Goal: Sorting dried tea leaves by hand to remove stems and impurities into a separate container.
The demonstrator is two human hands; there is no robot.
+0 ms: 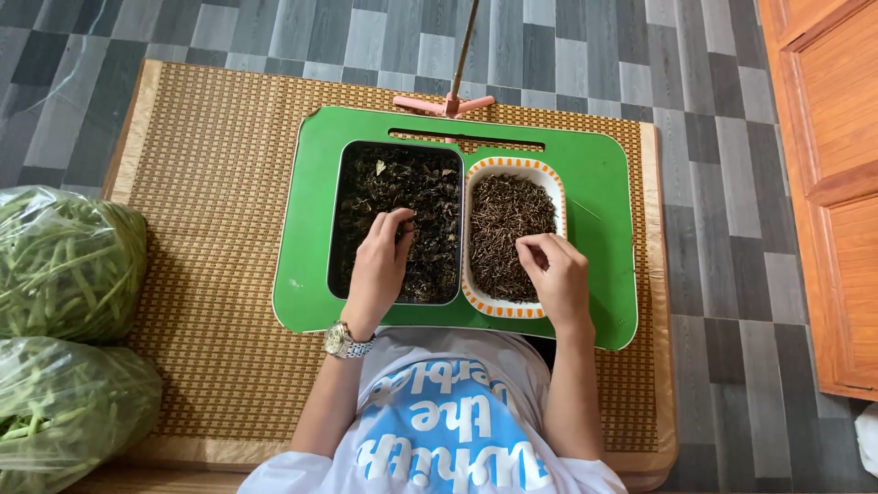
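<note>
We note woven mat under green tray. Black tray of dark leaves sits left, touching white dish of thin stems right. Left hand over leaves, fingers pinched together on some. Right hand over stems at dish's near end, fingertips closed, on what we cannot tell.

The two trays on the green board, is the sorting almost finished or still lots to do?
Some looks done: the white tray with the orange rim already holds a heap of thin brown stems. In hand: the left hand picks in the dark tray of dried leaves, and the right hand is over the white tray. Probably plenty is left, since the dark tray looks quite full.
</note>
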